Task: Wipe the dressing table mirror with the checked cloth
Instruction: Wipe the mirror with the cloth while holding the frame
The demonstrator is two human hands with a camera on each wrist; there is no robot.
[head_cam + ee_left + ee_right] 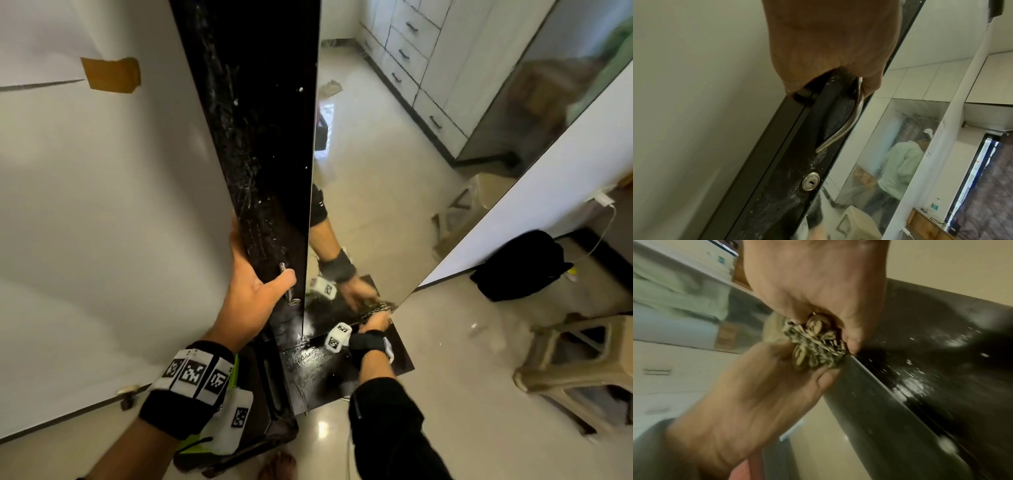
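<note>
Fingers of the left hand [251, 291] curl round the black door's metal handle [840, 128] – right of it, at the mirror [394, 164] glass's bottom edge, the right hand [375, 322] clamps the bunched checked cloth [816, 344].

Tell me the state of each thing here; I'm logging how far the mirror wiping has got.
Mirror: upright, its bottom corner under the cloth.
Cloth: bunched up, pressed to the glass.
Right hand: grips the cloth.
Left hand: grips the frame's edge, thumb at the handle.
Frame: black, speckled with white spots.
Handle: metal, partly under the thumb.
Lock: no key in it.
Stool: standing on the floor.
</note>
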